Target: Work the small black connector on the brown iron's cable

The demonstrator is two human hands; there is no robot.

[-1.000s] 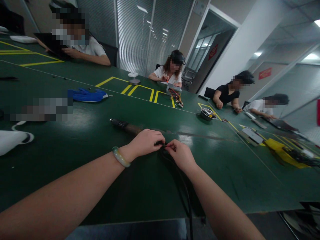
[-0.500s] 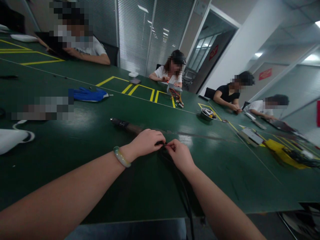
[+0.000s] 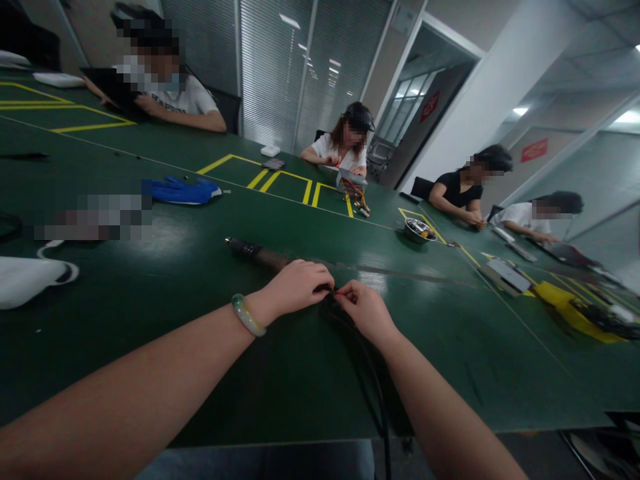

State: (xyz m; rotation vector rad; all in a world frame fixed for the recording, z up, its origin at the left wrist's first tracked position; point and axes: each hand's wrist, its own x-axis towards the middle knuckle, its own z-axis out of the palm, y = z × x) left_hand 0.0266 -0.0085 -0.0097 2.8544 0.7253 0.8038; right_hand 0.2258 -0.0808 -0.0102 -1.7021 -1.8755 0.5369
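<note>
A dark pen-shaped tool [image 3: 257, 255] lies on the green table, its metal tip pointing left and its rear end behind my left hand [image 3: 303, 287]. The fingers of my left hand are closed around a black cable end. Close beside it, my right hand [image 3: 364, 308] pinches at the same spot, with thumb and fingertips together; what lies between them is too small to make out. From there a black cable [image 3: 376, 387] runs down over the table's front edge.
A blue glove [image 3: 183, 191] and a white device [image 3: 30, 281] lie to the left. Farther back are a metal bowl [image 3: 419, 231] of small parts, a metal box with coloured wires [image 3: 353, 181] and a yellow bag [image 3: 565, 303]. Several people sit along the far side.
The whole view has shifted slightly, so things appear a little farther right. My right fingertips have moved slightly apart from my left hand.
</note>
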